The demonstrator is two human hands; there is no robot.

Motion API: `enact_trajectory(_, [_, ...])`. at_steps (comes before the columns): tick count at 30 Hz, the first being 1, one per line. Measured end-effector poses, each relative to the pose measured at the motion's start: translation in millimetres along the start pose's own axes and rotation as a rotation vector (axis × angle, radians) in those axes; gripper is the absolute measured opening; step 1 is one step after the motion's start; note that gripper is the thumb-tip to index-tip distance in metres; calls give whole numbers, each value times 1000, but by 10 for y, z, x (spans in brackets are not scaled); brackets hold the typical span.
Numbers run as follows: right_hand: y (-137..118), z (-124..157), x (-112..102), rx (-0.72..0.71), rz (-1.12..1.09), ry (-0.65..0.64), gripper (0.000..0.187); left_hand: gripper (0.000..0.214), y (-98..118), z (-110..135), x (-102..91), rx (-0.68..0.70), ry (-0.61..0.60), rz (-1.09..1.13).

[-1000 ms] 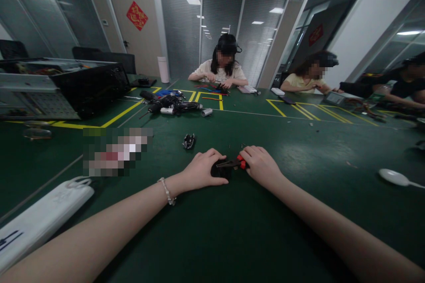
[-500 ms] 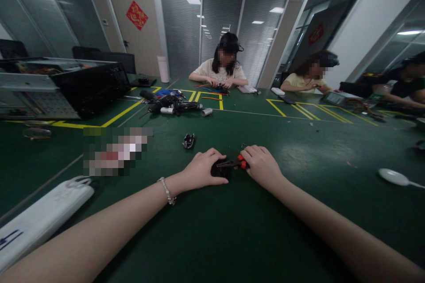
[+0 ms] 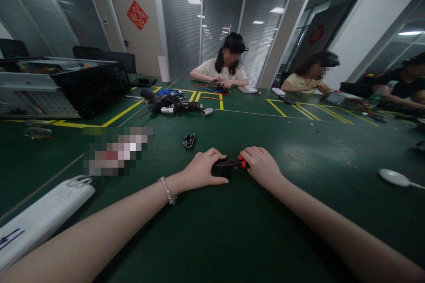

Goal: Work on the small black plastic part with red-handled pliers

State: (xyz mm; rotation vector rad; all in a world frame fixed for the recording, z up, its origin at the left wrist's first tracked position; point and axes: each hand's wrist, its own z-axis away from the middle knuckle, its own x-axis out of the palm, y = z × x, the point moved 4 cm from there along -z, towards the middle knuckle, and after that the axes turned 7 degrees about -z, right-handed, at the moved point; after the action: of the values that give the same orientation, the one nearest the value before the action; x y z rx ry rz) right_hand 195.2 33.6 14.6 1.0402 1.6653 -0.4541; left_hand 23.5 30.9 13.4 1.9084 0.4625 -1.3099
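My left hand (image 3: 206, 169) curls round a small black part (image 3: 217, 171) on the green tabletop, thumb on the near side and fingers on the far side. What kind of part it is, I cannot make out. My right hand (image 3: 262, 163) is closed round red-handled needle-nose pliers (image 3: 234, 163). Their dark jaws point left and lie over the black part; whether they pinch anything is too small to tell. Beyond my left hand lies a small black-and-silver piece (image 3: 189, 140). A few tiny screw-like bits (image 3: 244, 145) lie just past the pliers.
A white power strip (image 3: 46, 216) lies at the left, near a blurred-out object (image 3: 116, 152). A computer case (image 3: 66, 88) stands behind them. A heap of black parts and cables (image 3: 172, 101) sits further back. At right rests a white spoon (image 3: 395, 177). Several people sit across the table.
My hands, the pliers and the black part stay nearly in place. Across the table, the person in the middle has shifted their head slightly to the right.
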Motion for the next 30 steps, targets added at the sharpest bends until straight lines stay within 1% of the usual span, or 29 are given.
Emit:
enact_trajectory(6, [8,-5,5,6,-19,-8,24,63,1,1,1,-8,-2,-4])
enact_trajectory(13, [-18,-3,-28,9,27,-6,22,62,-12,-7,30,26,32,-30])
enact_trajectory(23, [7,-14,6,14,-19,-14,26,62,-2,-3,17,10,12,-4])
enact_trajectory(30, [9,-15,17,1,-30,-21,25,62,-1,-10,24,9,9,-11])
